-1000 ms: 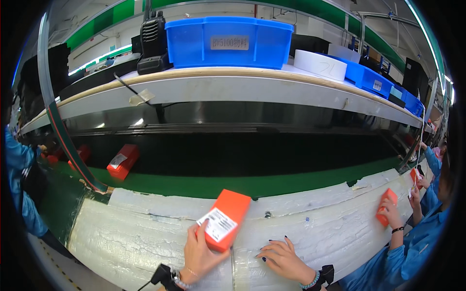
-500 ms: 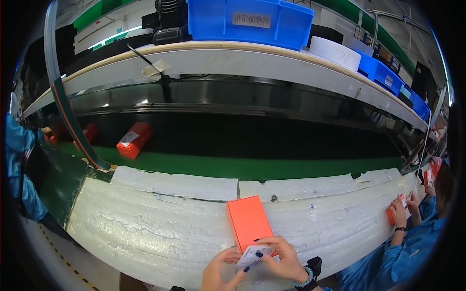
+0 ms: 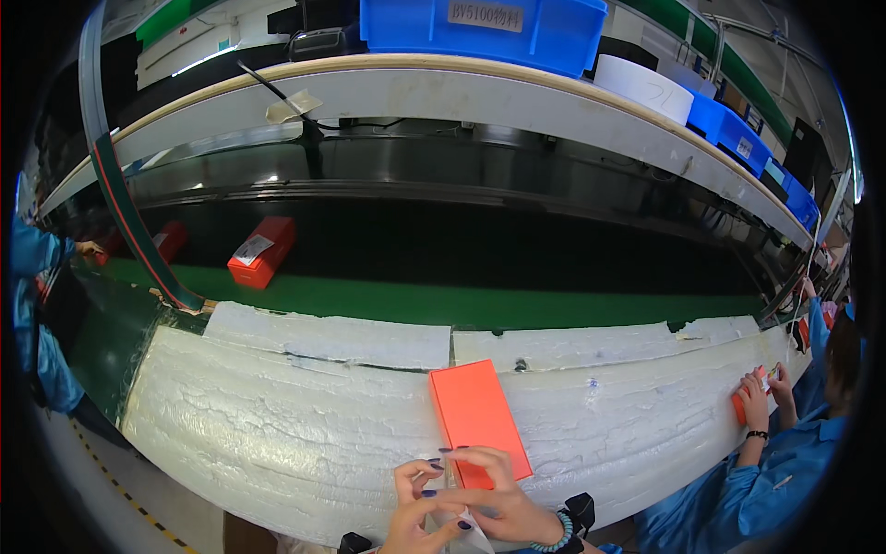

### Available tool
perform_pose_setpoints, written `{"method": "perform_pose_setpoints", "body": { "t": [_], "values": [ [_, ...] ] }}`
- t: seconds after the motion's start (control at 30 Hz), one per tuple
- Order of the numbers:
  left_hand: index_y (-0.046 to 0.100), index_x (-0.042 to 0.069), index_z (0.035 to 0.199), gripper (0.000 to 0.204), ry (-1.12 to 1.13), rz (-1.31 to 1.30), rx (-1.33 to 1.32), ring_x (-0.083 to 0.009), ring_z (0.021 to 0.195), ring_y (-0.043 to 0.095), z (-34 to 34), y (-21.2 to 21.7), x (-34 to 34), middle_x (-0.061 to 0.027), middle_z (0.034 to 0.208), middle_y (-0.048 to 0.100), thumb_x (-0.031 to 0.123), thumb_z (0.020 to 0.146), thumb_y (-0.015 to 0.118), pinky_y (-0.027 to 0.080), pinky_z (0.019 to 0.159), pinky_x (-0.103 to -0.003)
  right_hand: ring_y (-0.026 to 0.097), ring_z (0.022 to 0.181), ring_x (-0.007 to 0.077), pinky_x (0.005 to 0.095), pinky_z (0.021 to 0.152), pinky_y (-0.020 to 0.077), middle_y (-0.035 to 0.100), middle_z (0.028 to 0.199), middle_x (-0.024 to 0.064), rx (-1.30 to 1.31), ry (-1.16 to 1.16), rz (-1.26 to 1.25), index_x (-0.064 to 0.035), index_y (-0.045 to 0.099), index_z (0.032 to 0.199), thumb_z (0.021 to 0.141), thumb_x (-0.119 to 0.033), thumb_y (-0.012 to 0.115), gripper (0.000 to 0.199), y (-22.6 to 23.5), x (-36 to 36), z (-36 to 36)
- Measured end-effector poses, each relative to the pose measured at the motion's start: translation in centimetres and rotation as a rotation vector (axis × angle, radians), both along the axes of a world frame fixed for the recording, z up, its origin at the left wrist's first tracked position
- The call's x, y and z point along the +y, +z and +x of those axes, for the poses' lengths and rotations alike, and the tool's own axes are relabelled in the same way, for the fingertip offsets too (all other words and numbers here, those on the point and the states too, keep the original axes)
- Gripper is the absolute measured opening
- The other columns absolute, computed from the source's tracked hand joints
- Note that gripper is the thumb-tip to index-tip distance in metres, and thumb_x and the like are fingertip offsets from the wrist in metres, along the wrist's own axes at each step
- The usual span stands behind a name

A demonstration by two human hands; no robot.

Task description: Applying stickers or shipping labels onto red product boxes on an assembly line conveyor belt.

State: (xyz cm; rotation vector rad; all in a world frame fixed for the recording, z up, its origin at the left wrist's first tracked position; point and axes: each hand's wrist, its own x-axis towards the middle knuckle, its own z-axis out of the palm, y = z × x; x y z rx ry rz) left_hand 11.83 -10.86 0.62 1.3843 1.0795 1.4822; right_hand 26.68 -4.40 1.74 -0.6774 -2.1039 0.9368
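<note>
A closed orange-red box lies flat on the worktop in front of me. Just below its near end, my left hand and my right hand are together, their fingers bent toward each other. Between them is a white paper label, pinched low down near the left thumb and mostly covered by the fingers. My right fingertips reach over the box's near left corner; whether they touch it I cannot tell.
A worktop wrapped in wrinkled clear film borders a green conveyor belt. An orange-red box with a label lies on the belt. Above runs a shelf with a blue bin. Co-workers in blue are at right and left.
The label was tilted up over the box's near end with its printed side showing; now it is lower, mostly behind my fingers. My hands have drawn closer together. The view has shifted slightly.
</note>
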Motion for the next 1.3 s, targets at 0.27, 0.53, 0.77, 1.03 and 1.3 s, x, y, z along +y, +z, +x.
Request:
{"method": "perform_pose_setpoints", "body": {
  "t": [0.27, 0.53, 0.77, 1.03, 1.3],
  "values": [
    [0.050, 0.007, 0.092, 0.021, 0.034, -0.060, -0.553, -0.0293, 0.120, 0.042, -3.2, -0.9, 0.2, -0.0109, 0.117, 0.046, 0.021, 0.084, 0.064, 0.028, 0.103, -0.043, 0.044, 0.123, 0.0300, 0.0452, 0.107, 0.0288, 0.056, 0.118, 0.0130, 0.324, 0.153, -0.207, -0.0066, 0.066, 0.084, 0.076, 0.002, 0.063, 0.013, -0.4, 1.6, 2.9],
    [0.063, 0.007, 0.090, 0.017, 0.464, -0.191, 0.662, -0.0281, 0.098, 0.054, -4.9, -1.0, 1.3, -0.0103, 0.091, 0.062, 0.014, 0.075, 0.069, 0.035, 0.092, -0.039, 0.056, 0.101, 0.0229, 0.0350, 0.093, 0.0428, 0.058, 0.109, 0.0124, 0.245, -0.020, -0.476, -0.0070, 0.058, 0.116, 0.083, 0.006, 0.049, 0.036, 1.4, 5.1, 5.7],
    [0.065, 0.014, 0.092, 0.018, 0.494, -0.016, 0.789, -0.0234, 0.098, 0.052, -2.1, -1.5, 3.0, -0.0016, 0.105, 0.060, 0.015, 0.075, 0.069, 0.033, 0.090, -0.040, 0.059, 0.087, 0.0205, 0.0309, 0.079, 0.0466, 0.060, 0.095, 0.0112, -0.278, 0.000, -0.422, -0.0101, 0.046, 0.134, 0.084, 0.001, 0.051, 0.051, 2.1, 6.9, 3.1],
    [0.063, 0.015, 0.087, 0.014, 0.189, 0.010, 0.717, -0.0186, 0.096, 0.052, -1.6, -1.9, 3.2, 0.0026, 0.097, 0.061, 0.016, 0.075, 0.071, 0.032, 0.089, -0.037, 0.061, 0.081, 0.0220, 0.0324, 0.073, 0.0479, 0.059, 0.089, 0.0086, -0.329, 0.021, -0.348, -0.0111, 0.047, 0.131, 0.086, 0.000, 0.052, 0.047, 1.8, 7.3, 2.1],
    [0.062, 0.015, 0.081, 0.015, 0.113, -0.049, 0.720, -0.0184, 0.096, 0.051, -1.6, -2.1, 3.5, 0.0029, 0.096, 0.059, 0.020, 0.073, 0.073, 0.031, 0.089, -0.036, 0.061, 0.082, 0.0232, 0.0334, 0.073, 0.0479, 0.059, 0.090, 0.0099, -0.338, 0.016, -0.344, -0.0110, 0.048, 0.129, 0.086, 0.000, 0.051, 0.044, 1.7, 7.3, 2.1]
  ]
}}
